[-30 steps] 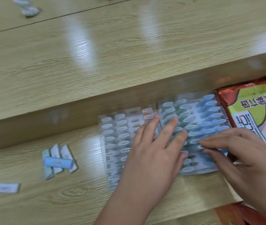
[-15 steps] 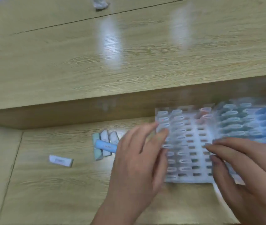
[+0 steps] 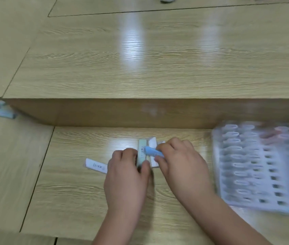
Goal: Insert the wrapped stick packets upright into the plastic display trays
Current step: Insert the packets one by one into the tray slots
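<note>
The right hand (image 3: 180, 161) pinches 1 light blue wrapped stick packet (image 3: 153, 152) between thumb and forefinger, holding it crosswise just above a small cluster of flat packets on the lower light wooden tabletop (image 3: 69, 191). The left hand (image 3: 127, 175) curls its fingers and thumb round a pale green wrapped stick packet (image 3: 141, 151) in that cluster; 2 white packets (image 3: 152, 142) lie just beside it. A white printed stick packet (image 3: 96, 165) lies flat just left of the left hand. The clear plastic display tray (image 3: 256, 167), blurred, sits well to the right with packets standing upright in many slots. More pale packets (image 3: 2, 111) lie at the far left edge.
</note>
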